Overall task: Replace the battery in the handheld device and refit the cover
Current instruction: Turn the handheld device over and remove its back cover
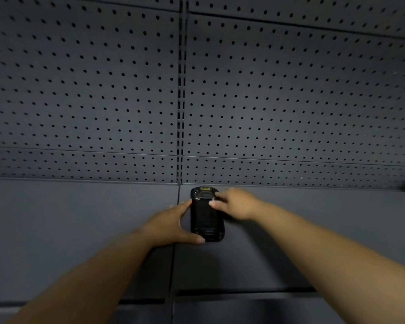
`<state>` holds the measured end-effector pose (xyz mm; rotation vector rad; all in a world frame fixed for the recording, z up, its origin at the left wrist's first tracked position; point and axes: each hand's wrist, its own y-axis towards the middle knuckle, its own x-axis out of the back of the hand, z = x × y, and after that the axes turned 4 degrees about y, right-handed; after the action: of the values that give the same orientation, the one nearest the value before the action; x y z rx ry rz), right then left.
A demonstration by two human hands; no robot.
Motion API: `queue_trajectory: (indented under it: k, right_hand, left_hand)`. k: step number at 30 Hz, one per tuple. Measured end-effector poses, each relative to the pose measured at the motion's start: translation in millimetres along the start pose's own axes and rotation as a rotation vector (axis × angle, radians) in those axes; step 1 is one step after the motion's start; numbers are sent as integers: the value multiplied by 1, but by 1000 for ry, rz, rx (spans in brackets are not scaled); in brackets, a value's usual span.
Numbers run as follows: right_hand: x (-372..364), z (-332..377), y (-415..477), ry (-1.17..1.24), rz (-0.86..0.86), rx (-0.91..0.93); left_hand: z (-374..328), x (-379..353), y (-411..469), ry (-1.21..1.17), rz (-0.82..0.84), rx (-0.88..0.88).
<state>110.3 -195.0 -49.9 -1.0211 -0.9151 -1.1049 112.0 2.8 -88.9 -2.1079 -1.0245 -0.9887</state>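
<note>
Left hand cupped around handheld device, thumb pressed at its near end, fingers along its left edge. Right hand blurred, fingertips touching its upper right side; closure unclear. Device flat, back up, on dark shelf, just before pegboard wall.

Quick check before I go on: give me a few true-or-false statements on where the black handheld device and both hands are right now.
1. The black handheld device lies on the dark grey shelf. True.
2. The left hand touches the device's left edge. True.
3. The right hand is far off the device. False: its fingertips rest near the device's upper end.
4. The device hangs from the perforated back panel. False: it lies flat, just before the panel.
</note>
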Motion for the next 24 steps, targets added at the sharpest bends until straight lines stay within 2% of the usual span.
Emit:
queue_trajectory:
  k: [4, 6, 10, 13, 18, 24]
  right_hand:
    - [-6, -5, -23, 114, 146, 25]
    - [-9, -7, -31, 131, 165, 38]
    - [-18, -7, -37, 191, 121, 64]
    - [-22, -8, -38, 212, 95, 53]
    - [-26, -11, -39, 213, 92, 29]
    - [-27, -11, -39, 224, 90, 18]
  left_hand:
    - [-6, 8, -4, -284, 7, -11]
    - [-10, 12, -2, -300, -46, -4]
    - [-9, 21, 12, -96, -187, 8]
    - [-8, 27, 25, 149, -188, -15]
    - [-14, 33, 39, 417, -144, -97]
    - [-10, 40, 45, 618, -139, -202]
